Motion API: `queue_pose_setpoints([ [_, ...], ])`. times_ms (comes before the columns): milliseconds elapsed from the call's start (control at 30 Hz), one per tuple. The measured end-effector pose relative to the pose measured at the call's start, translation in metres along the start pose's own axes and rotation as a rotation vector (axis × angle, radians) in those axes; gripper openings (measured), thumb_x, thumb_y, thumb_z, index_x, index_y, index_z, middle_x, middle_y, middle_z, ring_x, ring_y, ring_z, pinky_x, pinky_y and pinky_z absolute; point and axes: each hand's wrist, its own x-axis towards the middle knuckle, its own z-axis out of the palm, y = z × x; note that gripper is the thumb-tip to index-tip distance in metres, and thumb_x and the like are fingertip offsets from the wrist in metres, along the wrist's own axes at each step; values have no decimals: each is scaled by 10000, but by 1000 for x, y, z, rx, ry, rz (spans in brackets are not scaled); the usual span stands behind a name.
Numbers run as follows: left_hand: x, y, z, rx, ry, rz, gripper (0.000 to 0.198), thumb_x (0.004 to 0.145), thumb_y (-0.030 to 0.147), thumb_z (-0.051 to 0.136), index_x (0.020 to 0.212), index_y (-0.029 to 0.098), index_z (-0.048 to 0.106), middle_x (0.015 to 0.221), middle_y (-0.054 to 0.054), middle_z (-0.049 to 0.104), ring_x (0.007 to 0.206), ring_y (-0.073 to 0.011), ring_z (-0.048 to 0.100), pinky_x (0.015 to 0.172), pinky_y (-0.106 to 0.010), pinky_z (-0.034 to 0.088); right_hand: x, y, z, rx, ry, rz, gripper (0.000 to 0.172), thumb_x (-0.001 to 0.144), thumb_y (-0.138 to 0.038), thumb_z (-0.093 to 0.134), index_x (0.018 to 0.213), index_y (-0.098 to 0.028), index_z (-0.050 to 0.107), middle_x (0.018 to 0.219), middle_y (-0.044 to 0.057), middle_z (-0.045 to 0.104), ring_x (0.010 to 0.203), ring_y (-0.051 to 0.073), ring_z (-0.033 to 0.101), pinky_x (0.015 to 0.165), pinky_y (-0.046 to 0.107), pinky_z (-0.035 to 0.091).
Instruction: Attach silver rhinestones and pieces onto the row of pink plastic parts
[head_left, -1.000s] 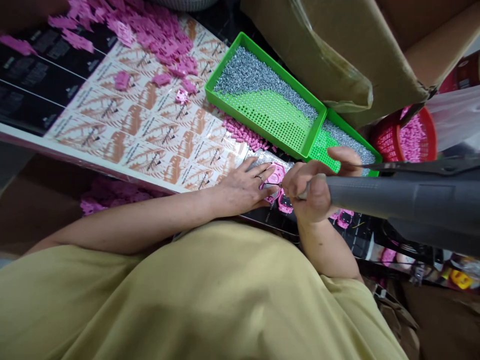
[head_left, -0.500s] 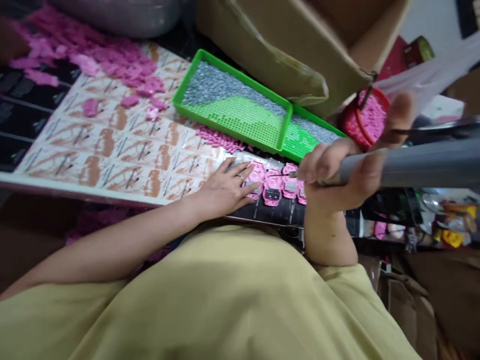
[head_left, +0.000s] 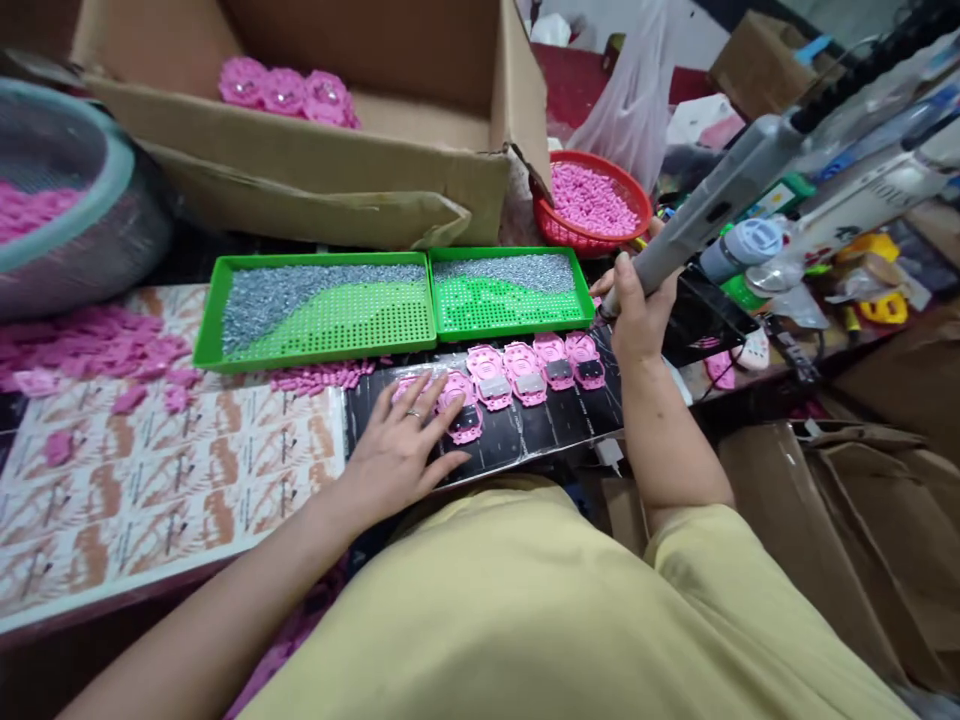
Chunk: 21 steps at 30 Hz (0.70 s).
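Compared with the earlier frame, the right hand point(head_left: 637, 312) is carrying the grey electric screwdriver point(head_left: 720, 205) off the row of pink shells point(head_left: 536, 368) toward the far right corner of the black board point(head_left: 547, 430), while the left hand point(head_left: 401, 445) is staying on the leftmost shell point(head_left: 466, 422).

The right hand is clenching the driver low on its barrel, close to the bit, and the body is slanting up and away to the right. The left hand is lying flat and unclenched, with its fingertips pressing the leftmost shell against the board near its left edge.

These shells are looking like thin moulded plastic, probably light, stiff and easy to skid on the glossy board, so pinning one from above or pinching it by its side edges seems the safest hold. The driver is likely top-heavy, which suits that low grip.

The pinned shell is sitting well apart from the driver's tip, with the rest of the row between them. Two green trays point(head_left: 431, 300) of small metal screws are lying just beyond the board's far edge.
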Motion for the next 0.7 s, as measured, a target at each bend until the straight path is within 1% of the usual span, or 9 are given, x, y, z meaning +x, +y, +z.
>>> queue_pose_setpoints([
  [67, 18, 8, 5, 23, -67, 43, 643, 915, 516, 500, 1436, 148, 420, 1518, -211, 335, 1417, -372, 294, 1119, -588, 254, 2, -5, -10, -76, 6, -24, 346, 858, -486, 570, 1089, -238, 499, 725, -30, 613, 634, 123, 616, 669, 289, 533],
  [133, 36, 13, 10, 44, -135, 76, 691, 899, 561, 512, 1449, 158, 399, 1533, -211, 302, 1431, -365, 267, 1133, -580, 222, -1, -16, -20, -117, 57, -119, 416, 841, -461, 611, 1167, -236, 485, 984, 48, 650, 880, 166, 648, 832, 359, 538],
  [200, 51, 17, 15, 52, -175, 98, 730, 884, 602, 516, 1461, 178, 379, 1550, -204, 267, 1440, -360, 245, 1144, -569, 195, -11, -31, -31, -147, 182, -320, 565, 812, -409, 662, 1306, -263, 430, 1224, 84, 575, 1143, 222, 570, 983, 431, 475],
  [267, 62, 18, 18, 45, -196, 116, 759, 873, 629, 514, 1475, 195, 353, 1561, -195, 241, 1444, -361, 231, 1148, -564, 173, -29, -40, -41, -190, 212, -582, 569, 833, -358, 629, 1360, -306, 421, 1273, 55, 549, 1226, 240, 510, 1057, 464, 408],
  [300, 66, 18, 20, 38, -202, 123, 769, 869, 634, 515, 1481, 202, 342, 1562, -189, 241, 1444, -362, 229, 1149, -565, 165, -39, -42, -45, -187, 83, -695, 530, 864, -336, 571, 1371, -315, 419, 1234, 40, 568, 1172, 220, 540, 1011, 437, 448],
  [367, 71, 18, 24, 24, -215, 129, 781, 865, 634, 523, 1490, 212, 321, 1559, -179, 253, 1441, -364, 238, 1146, -571, 162, -59, -38, -50, -261, -357, -717, 496, 883, -312, 539, 1369, -310, 441, 1128, 27, 637, 1058, 200, 603, 936, 395, 502],
  [467, 72, 18, 28, 16, -233, 122, 760, 886, 611, 505, 1501, 219, 289, 1563, -159, 253, 1442, -359, 236, 1140, -577, 173, -80, -21, -51, -619, -882, -452, 535, 890, -439, 552, 1382, -251, 461, 1306, 98, 597, 1228, 270, 527, 1034, 471, 442],
  [567, 64, 21, 28, 20, -253, 124, 711, 921, 574, 468, 1506, 218, 274, 1571, -138, 241, 1453, -349, 207, 1148, -573, 157, -93, -12, -50, -858, -1124, -279, 634, 904, -565, 460, 1447, -249, 373, 1538, 108, 350, 1417, 317, 311, 1134, 571, 288],
  [700, 37, 24, 19, 20, -274, 136, 660, 943, 524, 454, 1503, 219, 281, 1577, -123, 226, 1459, -333, 200, 1162, -556, 137, -113, -26, -47, -857, -1198, -293, 639, 919, -566, 419, 1454, -221, 359, 1548, 104, 332, 1425, 310, 302, 1138, 564, 280],
])
